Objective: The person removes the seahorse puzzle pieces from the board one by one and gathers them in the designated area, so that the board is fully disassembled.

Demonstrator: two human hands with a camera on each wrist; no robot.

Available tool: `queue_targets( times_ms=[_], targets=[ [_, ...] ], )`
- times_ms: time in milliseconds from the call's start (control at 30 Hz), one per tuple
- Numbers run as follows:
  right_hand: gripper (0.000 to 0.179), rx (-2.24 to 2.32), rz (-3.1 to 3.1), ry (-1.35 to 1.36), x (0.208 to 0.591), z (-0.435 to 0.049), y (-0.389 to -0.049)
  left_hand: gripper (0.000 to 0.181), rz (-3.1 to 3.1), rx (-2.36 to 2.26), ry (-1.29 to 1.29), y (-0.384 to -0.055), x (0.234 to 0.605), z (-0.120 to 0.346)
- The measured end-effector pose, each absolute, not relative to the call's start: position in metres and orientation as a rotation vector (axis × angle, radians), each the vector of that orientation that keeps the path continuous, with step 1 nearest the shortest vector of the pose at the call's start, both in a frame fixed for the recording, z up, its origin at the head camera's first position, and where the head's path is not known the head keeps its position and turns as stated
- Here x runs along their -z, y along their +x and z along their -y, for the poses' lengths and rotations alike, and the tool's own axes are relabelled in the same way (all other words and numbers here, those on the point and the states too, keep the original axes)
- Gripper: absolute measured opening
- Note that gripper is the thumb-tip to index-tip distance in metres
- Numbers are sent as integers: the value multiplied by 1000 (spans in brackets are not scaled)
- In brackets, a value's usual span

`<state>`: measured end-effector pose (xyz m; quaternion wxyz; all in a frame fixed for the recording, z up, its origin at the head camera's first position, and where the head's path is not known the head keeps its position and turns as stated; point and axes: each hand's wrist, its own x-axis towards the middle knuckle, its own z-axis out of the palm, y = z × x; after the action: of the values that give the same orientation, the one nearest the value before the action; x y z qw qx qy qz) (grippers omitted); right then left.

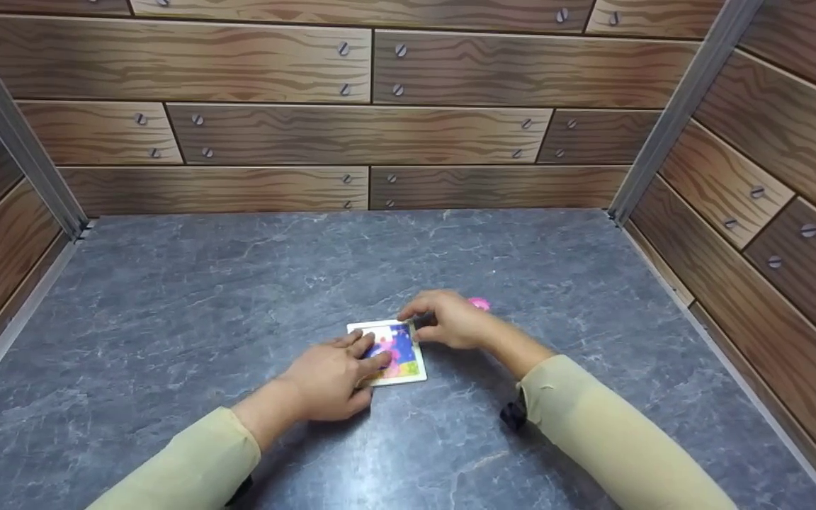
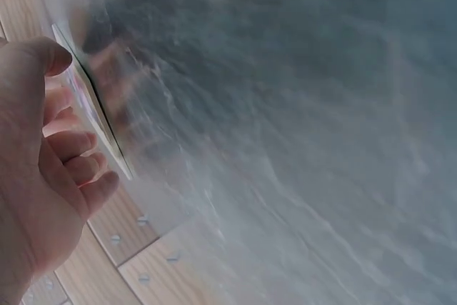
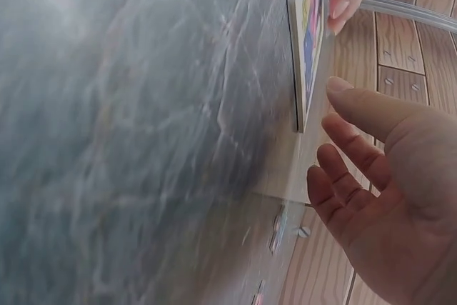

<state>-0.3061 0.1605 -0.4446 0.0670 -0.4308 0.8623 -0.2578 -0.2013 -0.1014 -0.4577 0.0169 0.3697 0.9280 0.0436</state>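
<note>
A flat square picture board (image 1: 408,365) with a white border lies on the table, its picture blue, pink and yellow. My left hand (image 1: 333,379) rests on its left part, fingers spread over the picture and covering some of it. At the board's upper right corner is my right hand (image 1: 454,319), thumb and forefinger apart, with nothing seen between them. The right wrist view shows the board (image 3: 307,41) nearly edge-on; the right hand (image 3: 393,176) has loosely bent fingers beside its corner. Seen from the left wrist, the thumb of the left hand (image 2: 43,133) is near the board's edge.
A small pink thing (image 1: 479,304) lies just behind the right hand, partly hidden by it. The grey marbled table (image 1: 238,283) is bounded by wood-patterned walls (image 1: 450,134) at the back and both sides.
</note>
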Motion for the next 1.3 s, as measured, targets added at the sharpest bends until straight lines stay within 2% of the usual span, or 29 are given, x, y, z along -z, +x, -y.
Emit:
queue_targets(
  times_ms=[500, 1067, 1300],
  targets=[
    [36, 684, -2549, -1318, 446, -152, -311, 64, -2855, -140, 1122, -203, 461, 90],
    [38, 724, -2383, -1158, 445, -152, -318, 63, -2853, -133, 1115, -201, 469, 89],
    [36, 776, -2334, -1180, 444, -150, -320, 64, -2854, -141, 1113, -202, 468, 90]
  ],
)
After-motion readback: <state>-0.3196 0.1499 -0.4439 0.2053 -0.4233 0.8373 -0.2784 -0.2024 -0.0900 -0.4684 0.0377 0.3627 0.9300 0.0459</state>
